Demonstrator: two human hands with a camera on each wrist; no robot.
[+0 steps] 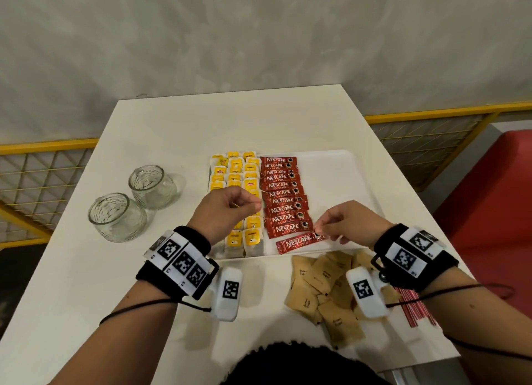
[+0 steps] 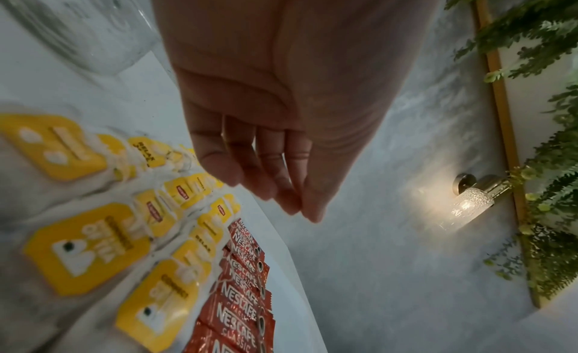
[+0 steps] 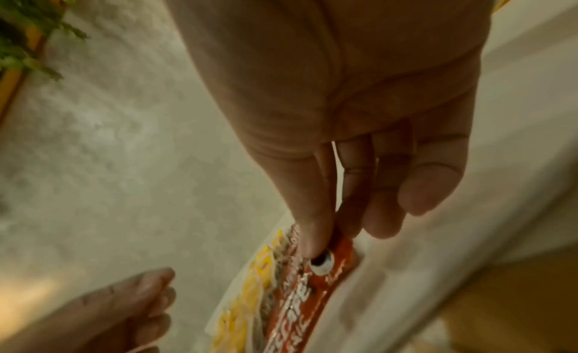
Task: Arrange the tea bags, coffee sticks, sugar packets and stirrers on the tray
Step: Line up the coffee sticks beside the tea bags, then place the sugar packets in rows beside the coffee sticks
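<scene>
Pinched by right hand (image 1: 344,222): red foil coffee stick (image 1: 299,243), end lifted off white plastic tray (image 1: 339,183). Left hand (image 1: 227,212) loosely curled above yellow-tagged tea bags (image 1: 236,171), seemingly empty.

Red coffee sticks (image 1: 283,200) in a column on the tray all read "NESCAFÉ CLASSIC" in white; same print on the loose stick (image 1: 299,243) at the near end, readable in the left wrist view too (image 2: 240,306). Yellow tea bag tags (image 1: 234,177) carry a small red Lipton logo; some tags in the left wrist view (image 2: 147,153) read "RELAX", other tag wording too blurred. Brown sugar packets (image 1: 322,292) on the surface read "Brown Sugar". Wrist bands (image 1: 181,262) show black-and-white square code markers, no legible text.
</scene>
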